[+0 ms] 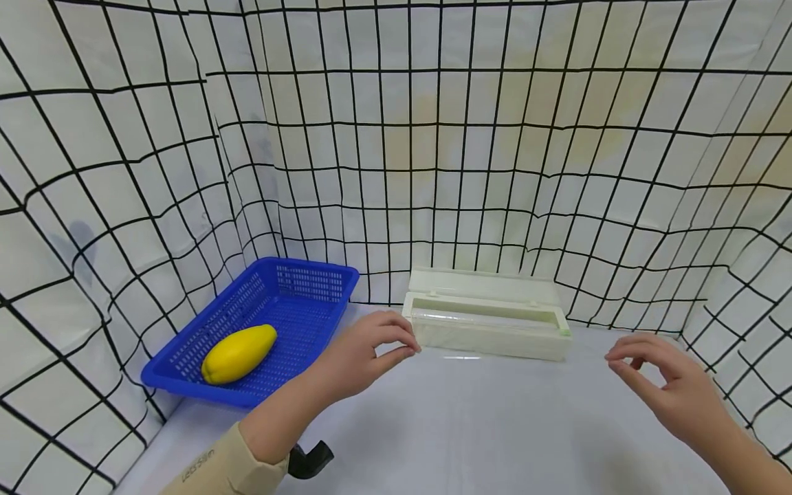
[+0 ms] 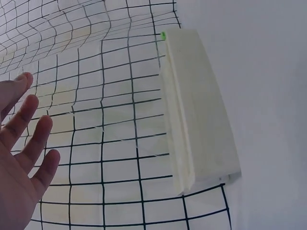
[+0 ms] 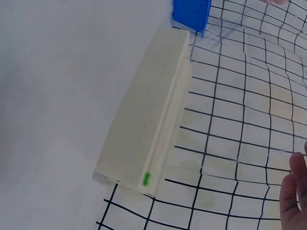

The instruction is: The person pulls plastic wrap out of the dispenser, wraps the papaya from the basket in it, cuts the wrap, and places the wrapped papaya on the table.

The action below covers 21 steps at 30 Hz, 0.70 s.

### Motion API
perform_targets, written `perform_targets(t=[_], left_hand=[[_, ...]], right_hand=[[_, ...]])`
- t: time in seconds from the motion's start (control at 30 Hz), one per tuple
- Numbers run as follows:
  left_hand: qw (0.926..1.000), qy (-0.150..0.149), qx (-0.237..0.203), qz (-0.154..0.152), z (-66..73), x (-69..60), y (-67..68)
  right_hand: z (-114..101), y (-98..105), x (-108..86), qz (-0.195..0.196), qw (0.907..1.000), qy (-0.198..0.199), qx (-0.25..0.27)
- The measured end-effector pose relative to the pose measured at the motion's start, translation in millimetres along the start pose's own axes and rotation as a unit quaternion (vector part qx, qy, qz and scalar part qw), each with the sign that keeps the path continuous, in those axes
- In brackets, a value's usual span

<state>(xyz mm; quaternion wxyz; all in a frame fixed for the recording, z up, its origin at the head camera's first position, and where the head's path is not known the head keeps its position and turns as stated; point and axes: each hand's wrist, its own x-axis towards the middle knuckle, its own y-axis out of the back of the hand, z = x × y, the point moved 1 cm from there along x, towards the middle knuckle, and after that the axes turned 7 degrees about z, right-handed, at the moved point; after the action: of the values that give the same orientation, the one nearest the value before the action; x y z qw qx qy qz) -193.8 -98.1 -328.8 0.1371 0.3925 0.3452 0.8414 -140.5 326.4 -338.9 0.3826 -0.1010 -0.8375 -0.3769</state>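
Two hands bracket the white box [image 1: 489, 342], whose long axis runs crosswise from near the left hand [image 1: 368, 354] toward the right hand [image 1: 680, 395]. The left hand is nearer: its fingertips overlap the box's left end in the head view, but the left wrist view shows a gap. The left fingers are loosely fanned, gripping nothing; the right fingers are bent, thumb and index tips close together, nothing visible between them. The box lies forward and right of the left grip, left of the right grip. Its lid [image 1: 482, 285] stands raised on the side away from both grips. The blue basket [image 1: 295, 320], containing a yellow fruit [image 1: 239, 354], lies left of the left grip.
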Motion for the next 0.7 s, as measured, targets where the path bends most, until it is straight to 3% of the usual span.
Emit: perform_targets(t=[0.1,0.2,0.4,0.57,0.7], left_hand=[[0.9992,-0.008,-0.009,-0.038,-1.0,-12.4,-7.1],[0.9963,-0.016,-0.012,-0.083,-4.6,-25.3,-17.4],[0.9861,-0.032,0.013,-0.163,-15.9,-52.6,-44.3],[0.9803,-0.036,0.054,-0.186,-24.9,-67.0,-62.2],[0.9732,-0.070,0.108,-0.191,-32.0,-72.9,-72.5]], right_hand=[[-0.8,-3.6,-13.5,-0.027,0.9984,0.037,0.034],[0.0,-10.0,-28.6,-0.080,0.9939,0.052,0.055],[13.6,-29.8,-60.3,-0.195,0.9741,0.071,0.090],[28.7,-47.0,-80.1,-0.271,0.9560,0.068,0.090],[37.6,-59.7,-89.0,-0.312,0.9451,0.074,0.065]])
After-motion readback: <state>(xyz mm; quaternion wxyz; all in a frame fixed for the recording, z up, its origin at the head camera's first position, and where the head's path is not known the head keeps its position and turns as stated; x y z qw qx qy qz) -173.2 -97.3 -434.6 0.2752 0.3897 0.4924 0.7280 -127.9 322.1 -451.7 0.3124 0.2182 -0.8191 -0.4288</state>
